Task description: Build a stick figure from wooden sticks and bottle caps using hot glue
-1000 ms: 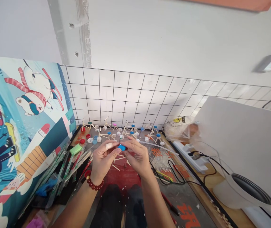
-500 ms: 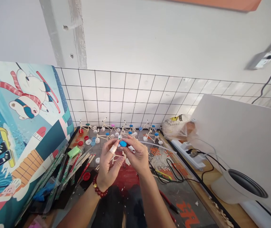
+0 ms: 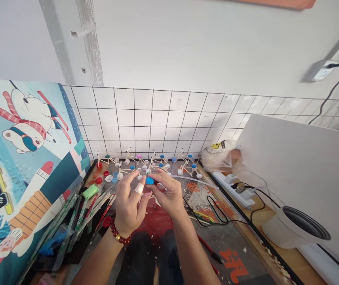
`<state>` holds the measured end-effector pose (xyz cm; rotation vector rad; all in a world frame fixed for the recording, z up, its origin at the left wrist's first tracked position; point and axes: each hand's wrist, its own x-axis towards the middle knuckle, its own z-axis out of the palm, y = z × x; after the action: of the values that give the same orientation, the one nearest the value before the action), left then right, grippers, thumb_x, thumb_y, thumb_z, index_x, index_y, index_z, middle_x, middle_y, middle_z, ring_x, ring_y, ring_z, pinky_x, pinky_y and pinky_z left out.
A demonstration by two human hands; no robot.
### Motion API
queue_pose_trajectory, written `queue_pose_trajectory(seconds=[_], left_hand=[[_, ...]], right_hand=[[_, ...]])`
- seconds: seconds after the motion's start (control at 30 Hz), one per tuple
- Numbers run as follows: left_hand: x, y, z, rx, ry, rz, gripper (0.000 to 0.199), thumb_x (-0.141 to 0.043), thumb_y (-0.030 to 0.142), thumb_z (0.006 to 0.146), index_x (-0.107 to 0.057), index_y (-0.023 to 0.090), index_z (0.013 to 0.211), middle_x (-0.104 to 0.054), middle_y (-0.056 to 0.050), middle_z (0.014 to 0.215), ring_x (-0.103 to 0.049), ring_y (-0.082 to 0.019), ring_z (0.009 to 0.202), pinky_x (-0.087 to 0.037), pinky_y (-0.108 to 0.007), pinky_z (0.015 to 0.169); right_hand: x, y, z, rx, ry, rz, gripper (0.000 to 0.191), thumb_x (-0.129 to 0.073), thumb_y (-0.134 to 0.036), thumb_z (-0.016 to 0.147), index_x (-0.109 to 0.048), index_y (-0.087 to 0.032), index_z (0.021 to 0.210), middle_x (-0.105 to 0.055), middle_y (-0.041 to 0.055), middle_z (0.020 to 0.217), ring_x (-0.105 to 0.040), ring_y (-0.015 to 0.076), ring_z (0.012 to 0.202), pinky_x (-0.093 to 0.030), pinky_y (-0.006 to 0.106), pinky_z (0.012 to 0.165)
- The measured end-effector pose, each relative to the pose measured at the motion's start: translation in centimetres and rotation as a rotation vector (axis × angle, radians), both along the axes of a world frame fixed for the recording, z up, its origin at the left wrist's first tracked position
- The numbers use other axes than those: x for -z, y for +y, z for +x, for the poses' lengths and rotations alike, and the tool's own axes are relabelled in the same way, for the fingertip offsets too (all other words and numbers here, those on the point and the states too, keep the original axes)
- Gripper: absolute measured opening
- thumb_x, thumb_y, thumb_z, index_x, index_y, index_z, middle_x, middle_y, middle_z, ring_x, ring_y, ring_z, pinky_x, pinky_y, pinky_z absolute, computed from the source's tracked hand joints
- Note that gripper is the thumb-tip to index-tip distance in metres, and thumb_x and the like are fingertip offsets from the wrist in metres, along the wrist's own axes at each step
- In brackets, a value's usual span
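Observation:
A small blue cap (image 3: 149, 181) is pinched between the thumb and fingers of my right hand (image 3: 169, 194), above the middle of the table. My left hand (image 3: 130, 198), with a white wrap on one finger and a red bead bracelet (image 3: 118, 238) at the wrist, is just left of the cap. Its fingers are spread apart and nothing shows between them; one fingertip is near the cap. Pale sticks show partly behind and below my hands. Behind them stand several small stick frames with white and blue caps, such as a blue cap (image 3: 193, 166) on the right.
Sticks and strips (image 3: 79, 221) lie at the left with a green packet (image 3: 91, 191). Red caps (image 3: 98, 180) are near the back left. A black cable (image 3: 217, 215), power strip (image 3: 236, 190) and white bin (image 3: 285, 229) are on the right. A wire grid (image 3: 157, 118) stands behind.
My left hand has moved slightly left and its fingers have opened away from the blue cap. My right hand still holds the cap. The whole view has shifted a little.

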<state>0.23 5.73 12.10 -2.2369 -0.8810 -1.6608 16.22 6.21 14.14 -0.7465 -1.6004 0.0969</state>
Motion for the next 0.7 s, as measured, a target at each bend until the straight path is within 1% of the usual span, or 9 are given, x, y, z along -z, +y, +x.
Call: queue_pose_trajectory(seconds=[0.1,0.17,0.27,0.33,0.4,0.47,0.5,0.6,0.7], left_hand=[[0.0,-0.2,0.1,0.003,-0.031,-0.010,0.058,-0.065,0.017,0.090,-0.054,0.025,0.147,-0.055,-0.017,0.142,-0.053,-0.033,0.132,-0.043,-0.051,0.111],[-0.2,-0.4,0.3,0.074,-0.153,-0.137,0.049,-0.063,0.022,0.092,-0.060,0.025,0.141,-0.059,-0.014,0.139,-0.056,-0.030,0.130,-0.046,-0.048,0.110],[-0.8,-0.7,0.6,0.324,-0.448,-0.548,0.032,-0.057,0.034,0.098,-0.072,0.024,0.124,-0.069,-0.011,0.126,-0.064,-0.025,0.118,-0.052,-0.040,0.102],[-1.2,-0.7,0.8,0.534,-0.651,-0.841,0.034,-0.058,0.045,0.097,-0.077,0.021,0.111,-0.075,-0.011,0.114,-0.069,-0.025,0.107,-0.057,-0.038,0.094],[-1.6,-0.5,0.7,0.688,-0.795,-1.032,0.040,-0.065,0.053,0.091,-0.080,0.018,0.102,-0.078,-0.011,0.103,-0.071,-0.025,0.097,-0.059,-0.038,0.088],[-1.8,-0.3,0.6,0.756,-0.841,-1.109,0.041,-0.073,0.054,0.084,-0.081,0.016,0.098,-0.079,-0.011,0.099,-0.072,-0.025,0.093,-0.059,-0.037,0.085],[-1.8,-0.2,0.5,0.763,-0.836,-1.121,0.039,-0.077,0.051,0.081,-0.081,0.016,0.098,-0.079,-0.011,0.098,-0.072,-0.024,0.092,-0.059,-0.036,0.085],[-1.7,0.0,0.4,0.722,-0.823,-1.119,0.029,-0.086,0.040,0.072,-0.082,0.018,0.091,-0.079,-0.007,0.092,-0.070,-0.021,0.089,-0.058,-0.032,0.085],[-1.4,-0.1,0.5,0.685,-0.841,-1.108,0.022,-0.088,0.036,0.069,-0.080,0.019,0.080,-0.077,-0.003,0.084,-0.069,-0.018,0.085,-0.058,-0.029,0.080]], right_hand=[[0.0,0.0,0.1,-0.026,-0.002,-0.013,0.021,-0.074,-0.025,0.089,-0.076,-0.028,0.109,-0.077,0.0005,0.082,-0.072,0.0164,0.076,-0.052,0.047,0.109],[0.0,0.0,0.3,-0.051,-0.005,-0.030,0.022,-0.075,-0.026,0.088,-0.076,-0.029,0.110,-0.077,0.0007,0.083,-0.072,0.0166,0.077,-0.052,0.048,0.109],[-0.1,0.0,0.4,-0.083,-0.005,-0.034,0.024,-0.077,-0.024,0.087,-0.076,-0.029,0.110,-0.078,0.0015,0.089,-0.073,0.0173,0.082,-0.050,0.047,0.109],[-0.1,0.0,0.4,-0.115,0.001,-0.032,0.026,-0.076,-0.021,0.087,-0.076,-0.030,0.111,-0.077,0.0021,0.092,-0.072,0.0169,0.085,-0.053,0.044,0.104],[-0.2,-0.1,0.4,-0.150,0.006,-0.038,0.028,-0.074,-0.018,0.087,-0.076,-0.030,0.111,-0.075,0.0024,0.093,-0.070,0.0165,0.085,-0.057,0.037,0.091],[-0.3,-0.2,0.3,-0.169,-0.001,-0.051,0.029,-0.072,-0.016,0.087,-0.076,-0.031,0.111,-0.071,0.0026,0.094,-0.068,0.0164,0.086,-0.058,0.033,0.081],[-0.3,-0.3,0.2,-0.172,-0.012,-0.059,0.030,-0.070,-0.016,0.087,-0.076,-0.032,0.111,-0.070,0.0028,0.095,-0.068,0.0165,0.088,-0.058,0.032,0.080],[-0.2,-0.4,0.1,-0.178,-0.052,-0.087,0.032,-0.067,-0.012,0.088,-0.077,-0.032,0.111,-0.067,0.0038,0.101,-0.067,0.0168,0.094,-0.057,0.033,0.084],[-0.1,-0.5,0.0,-0.197,-0.077,-0.088,0.036,-0.068,-0.010,0.087,-0.075,-0.032,0.115,-0.067,0.0046,0.105,-0.066,0.0173,0.098,-0.057,0.034,0.086]])
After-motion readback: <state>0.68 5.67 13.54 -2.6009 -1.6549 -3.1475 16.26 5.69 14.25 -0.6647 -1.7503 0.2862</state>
